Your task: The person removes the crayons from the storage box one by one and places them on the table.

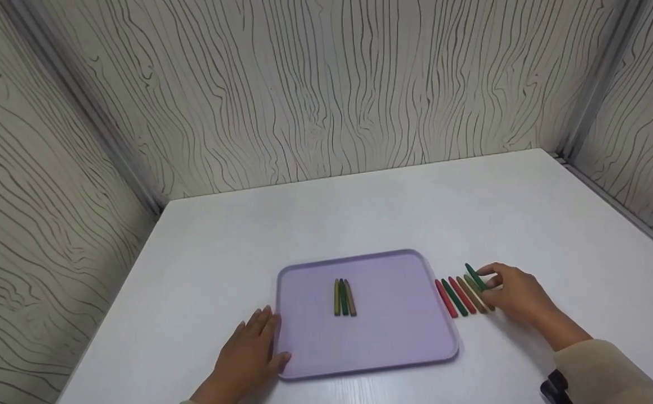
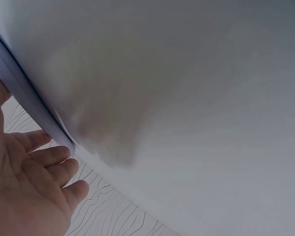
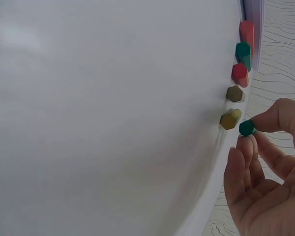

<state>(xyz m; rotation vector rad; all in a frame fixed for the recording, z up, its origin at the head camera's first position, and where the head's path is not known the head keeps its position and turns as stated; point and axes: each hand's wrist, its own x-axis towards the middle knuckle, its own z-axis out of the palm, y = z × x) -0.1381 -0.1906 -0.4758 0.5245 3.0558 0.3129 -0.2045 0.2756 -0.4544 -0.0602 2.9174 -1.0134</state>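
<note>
My right hand [image 1: 520, 293] pinches a green crayon [image 1: 474, 275] between thumb and fingertips at the right end of a row on the table. In the right wrist view that crayon's green flat end [image 3: 246, 128] shows beside the yellow-olive crayon [image 3: 230, 119]. The row also holds a red crayon [image 1: 446, 298] nearest the tray, then a green one, another red and a brown one [image 3: 234, 94]. My left hand [image 1: 248, 350] rests against the left rim of the purple tray [image 1: 394, 331], thumb over the edge and fingers extended.
Inside the tray, left of its middle, lie an olive-yellow crayon [image 1: 337, 297], a dark green crayon [image 1: 343, 297] and a brown crayon [image 1: 350, 297], side by side. The white table [image 1: 220, 235] meets wood-grain patterned panels [image 1: 326, 95] at the back and sides.
</note>
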